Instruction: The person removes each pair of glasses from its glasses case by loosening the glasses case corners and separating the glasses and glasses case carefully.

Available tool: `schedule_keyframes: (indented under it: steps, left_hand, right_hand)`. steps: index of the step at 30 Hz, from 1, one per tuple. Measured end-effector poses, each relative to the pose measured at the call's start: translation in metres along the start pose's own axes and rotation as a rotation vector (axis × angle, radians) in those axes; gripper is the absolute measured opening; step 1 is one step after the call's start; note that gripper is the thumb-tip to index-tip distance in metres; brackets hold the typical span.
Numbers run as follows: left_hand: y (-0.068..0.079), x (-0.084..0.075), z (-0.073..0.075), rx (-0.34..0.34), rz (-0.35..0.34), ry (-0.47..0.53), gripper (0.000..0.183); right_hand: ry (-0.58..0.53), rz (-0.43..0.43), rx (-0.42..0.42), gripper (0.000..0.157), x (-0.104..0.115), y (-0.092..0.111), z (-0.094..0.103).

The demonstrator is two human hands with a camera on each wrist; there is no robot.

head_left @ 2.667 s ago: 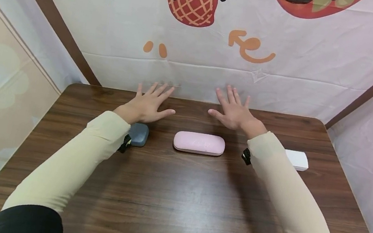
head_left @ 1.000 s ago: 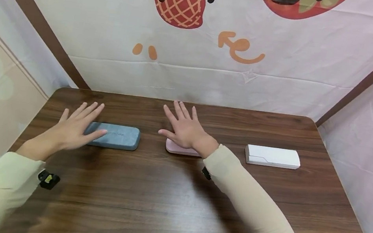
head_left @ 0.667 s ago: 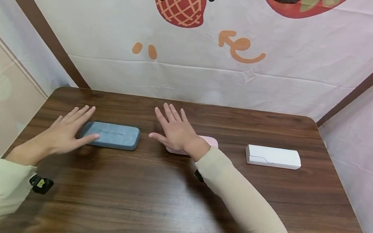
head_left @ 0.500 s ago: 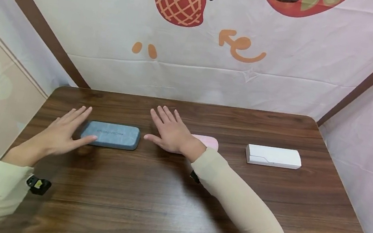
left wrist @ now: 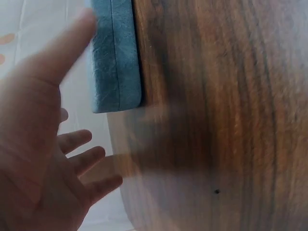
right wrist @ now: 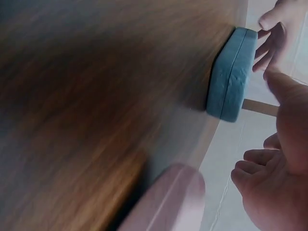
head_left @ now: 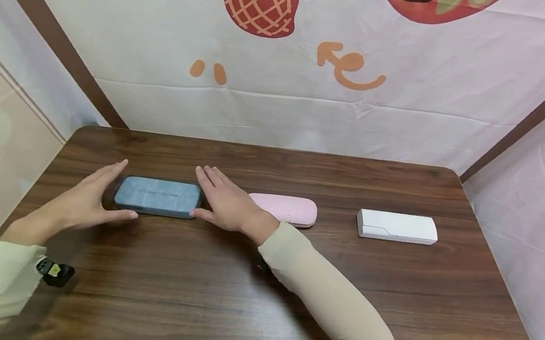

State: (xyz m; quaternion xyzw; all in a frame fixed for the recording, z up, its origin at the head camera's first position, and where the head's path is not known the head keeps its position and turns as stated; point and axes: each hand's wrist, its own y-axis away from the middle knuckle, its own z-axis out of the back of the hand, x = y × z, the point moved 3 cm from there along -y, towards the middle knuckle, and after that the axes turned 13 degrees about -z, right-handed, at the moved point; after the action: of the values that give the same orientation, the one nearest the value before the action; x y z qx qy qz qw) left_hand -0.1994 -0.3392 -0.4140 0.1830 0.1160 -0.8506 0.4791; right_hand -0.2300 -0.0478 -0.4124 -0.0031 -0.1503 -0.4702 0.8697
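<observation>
A blue, flat glasses case [head_left: 157,197] with rounded corners and faint lettering lies on the left part of the table. At its left end is my left hand [head_left: 82,198], thumb spread along the near side and fingers straight. My right hand [head_left: 226,201] reaches across to the case's right end, its fingers extended and the thumb at the near right corner. In the left wrist view, a gap shows between the left fingers [left wrist: 86,161] and the end of the blue case [left wrist: 115,62]. Neither hand is curled round it.
Just right of my right hand lies a pink glasses case [head_left: 290,210], its left end partly behind that hand. Farther right sits a white oblong case [head_left: 397,227]. The brown wooden table [head_left: 181,296] ends at a printed cloth backdrop [head_left: 279,119].
Both hands were spread at the table's back edge. They have come down and left, the right one crossing over the pink case, and now flank the blue case's two ends. The cases stay put.
</observation>
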Motion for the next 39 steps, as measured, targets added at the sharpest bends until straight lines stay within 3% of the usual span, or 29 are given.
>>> schedule_keyframes:
  steps: [7,16,22,28,39]
  left_hand:
    - [0.001,0.0,-0.005,-0.025,-0.075,0.026,0.113]
    - [0.0,0.003,-0.011,-0.067,-0.108,0.003,0.103]
    - [-0.004,0.003,-0.015,-0.083,-0.121,-0.008,0.096]
    - [-0.009,0.002,-0.016,-0.085,-0.094,-0.032,0.091]
    - [-0.01,0.002,-0.02,-0.085,-0.091,-0.021,0.09]
  right_hand:
    - [-0.073,-0.005,0.059,0.097,0.014,-0.005,-0.015]
    - [-0.093,-0.032,0.126,0.093,0.022,-0.008,-0.033]
    - [-0.12,-0.05,0.099,0.088,0.021,-0.014,-0.035]
    - [-0.116,-0.047,0.019,0.078,0.025,-0.019,-0.031]
    - [-0.001,-0.105,-0.003,0.064,0.035,-0.017,-0.032]
